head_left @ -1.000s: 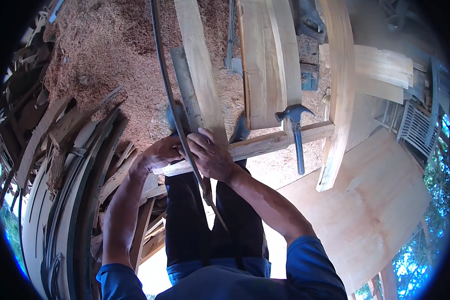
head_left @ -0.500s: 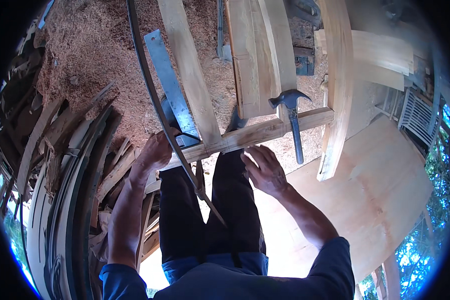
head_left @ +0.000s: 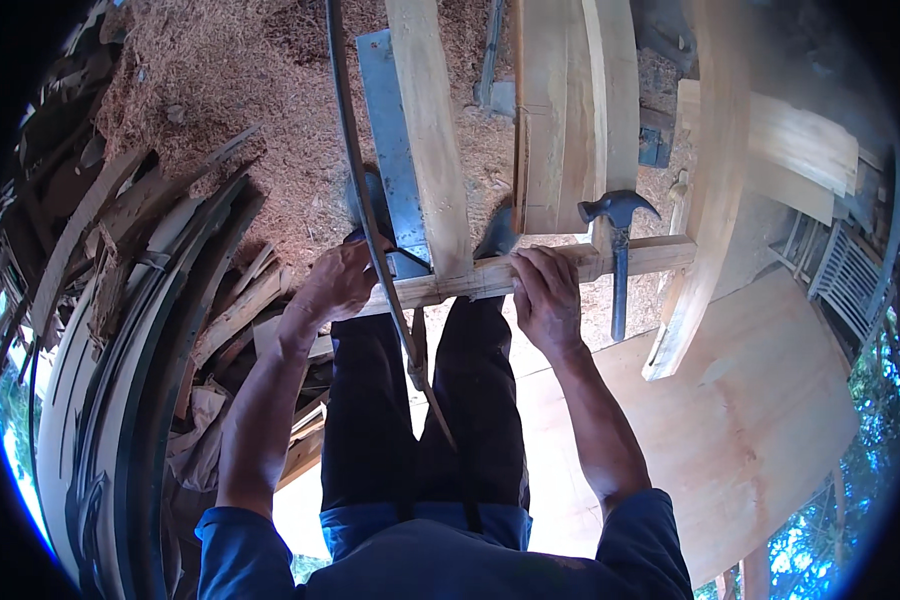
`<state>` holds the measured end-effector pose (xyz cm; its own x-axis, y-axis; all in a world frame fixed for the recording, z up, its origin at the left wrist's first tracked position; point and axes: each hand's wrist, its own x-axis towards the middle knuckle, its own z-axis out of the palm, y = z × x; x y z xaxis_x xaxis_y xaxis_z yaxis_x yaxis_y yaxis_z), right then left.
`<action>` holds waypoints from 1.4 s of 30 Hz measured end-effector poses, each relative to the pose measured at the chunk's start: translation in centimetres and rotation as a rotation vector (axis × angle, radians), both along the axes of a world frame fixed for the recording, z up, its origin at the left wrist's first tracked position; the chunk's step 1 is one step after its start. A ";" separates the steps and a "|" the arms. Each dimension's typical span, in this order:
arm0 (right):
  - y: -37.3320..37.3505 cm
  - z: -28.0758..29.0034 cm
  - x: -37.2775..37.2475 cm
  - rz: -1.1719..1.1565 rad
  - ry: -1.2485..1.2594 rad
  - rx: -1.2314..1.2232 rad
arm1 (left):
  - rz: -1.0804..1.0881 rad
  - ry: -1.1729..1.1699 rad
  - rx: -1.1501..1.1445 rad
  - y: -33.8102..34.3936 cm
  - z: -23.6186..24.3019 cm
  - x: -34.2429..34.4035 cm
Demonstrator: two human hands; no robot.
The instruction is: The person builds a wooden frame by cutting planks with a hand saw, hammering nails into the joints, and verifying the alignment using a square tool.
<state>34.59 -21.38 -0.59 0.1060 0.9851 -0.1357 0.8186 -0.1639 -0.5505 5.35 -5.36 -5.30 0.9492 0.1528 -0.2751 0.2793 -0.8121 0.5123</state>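
Observation:
A narrow wooden rail (head_left: pixel 490 279) lies crosswise above my thighs. My right hand (head_left: pixel 552 298) is closed over its middle, fingers curled on the top edge. My left hand (head_left: pixel 345 280) is closed by the rail's left end; a thin dark piece juts from its fingers, its kind unclear. A long, dark, slightly curved strip (head_left: pixel 362 160) passes over the rail next to that hand and tapers down between my legs. Behind it lies a flat blue-grey metal plate (head_left: pixel 390 120). A claw hammer (head_left: pixel 620 235) hangs on the rail, right of my right hand.
A pale board (head_left: pixel 425 120) runs away from the rail; more planks (head_left: pixel 560 130) lie farther right. A thick curved beam (head_left: pixel 715 180) stands at the rail's right end. Wood shavings (head_left: pixel 230 90) cover the ground. Scrap timber (head_left: pixel 140 300) is piled left, a plywood sheet (head_left: pixel 750 410) lies right.
My right hand has moved from just below the rail onto it and closed over it. My left hand stays by the rail's left end. The whole view has shifted, moving things rightward in it.

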 end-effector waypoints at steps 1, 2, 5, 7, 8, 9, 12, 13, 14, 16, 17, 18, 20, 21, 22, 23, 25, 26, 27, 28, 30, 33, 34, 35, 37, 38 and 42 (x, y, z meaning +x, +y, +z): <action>0.1 0.0 0.0 0.011 0.004 0.005 | 0.011 0.004 0.005 0.0 -0.1 -0.1; 0.2 -0.1 -0.1 0.012 0.007 0.007 | 0.022 0.109 -0.061 -0.1 -0.4 -0.2; 0.3 0.0 -0.3 0.013 0.003 0.010 | 0.365 0.255 -0.452 -0.3 -0.7 -0.1; 0.4 0.1 -0.4 0.010 -0.004 0.005 | 0.446 0.187 -0.419 -0.6 0.0 0.4; 0.3 0.0 -0.4 0.007 -0.011 -0.002 | 0.475 0.171 -0.416 -0.5 0.5 0.9; 0.3 0.0 -0.4 0.004 -0.019 -0.009 | 0.479 0.170 -0.415 -0.3 0.8 1.2; 0.4 0.1 -0.2 0.007 0.003 -0.061 | 0.474 0.214 -0.447 0.1 1.2 1.6; 0.6 0.4 -0.3 0.008 0.005 -0.057 | 0.496 0.212 -0.460 0.1 1.5 1.6; 1.0 0.9 -0.4 -0.035 0.005 -0.025 | 0.518 0.210 -0.473 0.2 1.7 1.6; 1.0 1.6 0.5 -0.126 -0.059 0.012 | 0.533 0.238 -0.483 0.7 3.1 2.5; 1.1 2.3 1.2 -0.206 -0.117 0.055 | 0.555 0.276 -0.491 1.0 3.8 2.8; 1.3 2.7 2.0 -0.293 -0.161 0.063 | 0.559 0.280 -0.492 0.8 3.6 2.7; 0.9 3.1 3.9 -0.416 -0.202 0.052 | 0.534 0.254 -0.509 0.8 3.0 2.6; 0.5 3.1 4.6 -0.450 -0.197 0.028 | 0.534 0.251 -0.512 0.7 2.9 2.6; 0.6 3.3 4.7 -0.427 -0.222 0.034 | 0.550 0.230 -0.511 0.6 2.9 2.5; 0.7 3.2 4.6 -0.425 -0.221 0.034 | 0.566 0.210 -0.511 0.6 3.0 2.5; 0.8 3.1 4.5 -0.332 -0.162 0.032 | 0.560 0.237 -0.501 0.6 2.8 2.3; 0.9 3.1 4.2 -0.330 -0.161 0.031 | 0.551 0.263 -0.491 0.6 2.7 2.2; 1.2 3.0 3.5 -0.309 -0.104 0.032 | 0.553 0.264 -0.492 0.7 2.7 2.1; 1.4 3.2 2.9 -0.289 -0.054 0.026 | 0.558 0.244 -0.512 0.7 2.7 2.0; 2.1 3.2 1.5 -0.266 -0.020 0.026 | 0.552 0.287 -0.517 1.1 3.4 2.4; 2.3 2.5 0.4 -0.252 0.022 0.030 | 0.579 0.366 -0.511 1.2 3.7 2.8; 2.2 2.3 0.3 -0.239 0.023 0.040 | 0.568 0.325 -0.485 1.0 3.4 2.8; 2.2 2.2 0.1 -0.236 0.025 0.036 | 0.572 0.327 -0.489 0.9 3.2 2.7; 2.1 2.1 -0.3 -0.256 0.076 0.022 | 0.565 0.322 -0.497 0.8 2.9 2.6; 2.1 2.0 -0.2 -0.252 0.079 0.015 | 0.564 0.289 -0.494 0.6 2.6 2.4; 2.3 1.6 -0.3 -0.204 0.074 0.012 | 0.572 0.251 -0.490 0.6 3.0 2.4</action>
